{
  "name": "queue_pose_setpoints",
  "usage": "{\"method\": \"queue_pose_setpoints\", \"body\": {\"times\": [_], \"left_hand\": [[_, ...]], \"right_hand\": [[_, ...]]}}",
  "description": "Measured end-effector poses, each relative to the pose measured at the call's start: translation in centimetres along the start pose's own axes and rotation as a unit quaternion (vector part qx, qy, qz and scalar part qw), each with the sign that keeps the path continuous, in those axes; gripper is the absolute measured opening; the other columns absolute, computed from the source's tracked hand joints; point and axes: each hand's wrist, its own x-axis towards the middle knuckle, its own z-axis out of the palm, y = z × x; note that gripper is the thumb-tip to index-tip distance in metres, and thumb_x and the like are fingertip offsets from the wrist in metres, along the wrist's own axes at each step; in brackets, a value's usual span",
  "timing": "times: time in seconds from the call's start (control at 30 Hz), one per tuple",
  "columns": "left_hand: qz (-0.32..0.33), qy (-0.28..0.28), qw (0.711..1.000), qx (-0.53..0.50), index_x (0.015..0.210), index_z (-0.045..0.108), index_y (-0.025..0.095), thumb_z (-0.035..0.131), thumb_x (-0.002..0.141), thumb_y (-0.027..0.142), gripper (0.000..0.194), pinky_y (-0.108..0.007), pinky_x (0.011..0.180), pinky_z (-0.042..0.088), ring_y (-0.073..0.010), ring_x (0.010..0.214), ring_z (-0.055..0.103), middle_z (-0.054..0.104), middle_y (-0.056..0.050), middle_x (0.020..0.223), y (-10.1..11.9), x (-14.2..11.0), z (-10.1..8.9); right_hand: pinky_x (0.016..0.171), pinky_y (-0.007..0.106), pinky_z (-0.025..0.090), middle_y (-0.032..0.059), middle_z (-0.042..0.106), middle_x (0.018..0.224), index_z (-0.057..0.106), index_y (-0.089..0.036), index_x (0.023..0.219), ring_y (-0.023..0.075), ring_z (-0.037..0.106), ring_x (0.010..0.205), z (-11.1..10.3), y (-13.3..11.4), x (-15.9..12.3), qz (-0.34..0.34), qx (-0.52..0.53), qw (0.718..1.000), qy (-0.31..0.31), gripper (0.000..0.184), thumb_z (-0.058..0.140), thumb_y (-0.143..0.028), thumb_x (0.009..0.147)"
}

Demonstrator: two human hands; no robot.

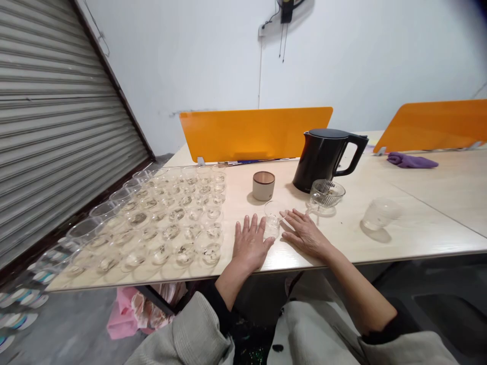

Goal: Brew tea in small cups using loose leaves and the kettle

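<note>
My left hand (pixel 249 242) lies flat on the table near its front edge, fingers spread and pointing away from me. My right hand (pixel 306 235) rests flat on the other side, fingers stretched out. Between them stands a clear plastic cup (pixel 272 223), upright; whether my fingertips touch it I cannot tell. Just beyond it sits a small beige canister (pixel 263 187) with a brown rim. A ribbed glass bowl (pixel 327 195) with dark bits inside stands past my right hand, in front of a black electric kettle (pixel 323 159).
Many clear cups (pixel 175 230) with dark bits in them stand in rows on the left of the table. A blurred clear cup (pixel 380 213) is at the right. Orange dividers (pixel 251 134) line the back, and a purple cloth (pixel 412 160) lies far right.
</note>
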Motion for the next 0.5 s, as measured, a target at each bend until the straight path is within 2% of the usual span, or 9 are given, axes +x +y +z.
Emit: {"method": "queue_pose_setpoints", "body": {"times": [0.1, 0.2, 0.3, 0.37, 0.43, 0.5], "left_hand": [[0.002, -0.005, 1.000, 0.013, 0.163, 0.034, 0.021, 0.045, 0.103, 0.051, 0.067, -0.066, 0.128, 0.011, -0.0399, 0.160, 0.015, 0.023, -0.013, 0.172, 0.0, 0.0, 0.1], [0.002, -0.011, 1.000, 0.029, 0.162, 0.035, 0.021, 0.042, 0.104, 0.052, 0.066, -0.065, 0.128, 0.012, -0.0395, 0.160, 0.015, 0.024, -0.012, 0.172, -0.1, -0.1, 0.3], [0.004, -0.011, 0.999, 0.042, 0.162, 0.035, 0.023, 0.036, 0.105, 0.055, 0.066, -0.064, 0.128, 0.012, -0.0378, 0.161, 0.014, 0.022, -0.010, 0.173, -0.2, -0.1, 0.6], [0.003, -0.014, 0.999, 0.052, 0.163, 0.033, 0.022, 0.034, 0.105, 0.056, 0.067, -0.064, 0.129, 0.012, -0.0368, 0.161, 0.012, 0.020, -0.008, 0.173, -0.2, -0.2, 0.8], [0.001, -0.019, 0.998, 0.059, 0.163, 0.032, 0.020, 0.033, 0.106, 0.057, 0.069, -0.063, 0.130, 0.012, -0.0363, 0.161, 0.011, 0.019, -0.007, 0.173, -0.3, -0.2, 0.9], [-0.001, -0.021, 0.998, 0.059, 0.163, 0.032, 0.018, 0.031, 0.106, 0.057, 0.069, -0.063, 0.130, 0.011, -0.0359, 0.162, 0.010, 0.018, -0.007, 0.173, -0.2, -0.3, 0.9]], "right_hand": [[0.123, 0.064, 0.027, 0.0144, 0.042, 0.164, 0.044, -0.023, 0.159, 0.0377, 0.029, 0.156, -0.3, 0.1, -0.4, 0.007, 0.022, 1.000, 0.009, 0.069, 0.051, -0.058, 0.100], [0.122, 0.061, 0.033, 0.0142, 0.047, 0.161, 0.047, -0.025, 0.158, 0.0353, 0.036, 0.153, -2.3, -0.4, -1.7, 0.001, 0.059, 0.997, 0.052, 0.065, 0.054, -0.055, 0.100], [0.118, 0.055, 0.042, 0.0105, 0.054, 0.156, 0.047, -0.031, 0.157, 0.0310, 0.048, 0.146, -6.7, -1.2, -3.3, -0.003, 0.084, 0.983, 0.164, 0.058, 0.053, -0.048, 0.102], [0.116, 0.051, 0.044, 0.0103, 0.057, 0.152, 0.048, -0.031, 0.156, 0.0305, 0.054, 0.140, -10.6, -0.9, -3.7, 0.039, 0.081, 0.964, 0.251, 0.056, 0.055, -0.047, 0.102], [0.113, 0.051, 0.046, 0.0119, 0.060, 0.149, 0.053, -0.029, 0.152, 0.0320, 0.058, 0.134, -14.5, 0.6, -2.9, 0.119, 0.058, 0.932, 0.338, 0.058, 0.059, -0.052, 0.099], [0.111, 0.048, 0.046, 0.0149, 0.056, 0.152, 0.048, -0.025, 0.155, 0.0306, 0.057, 0.134, -17.9, 3.6, -0.9, 0.175, 0.073, 0.905, 0.382, 0.065, 0.057, -0.056, 0.099]]}}
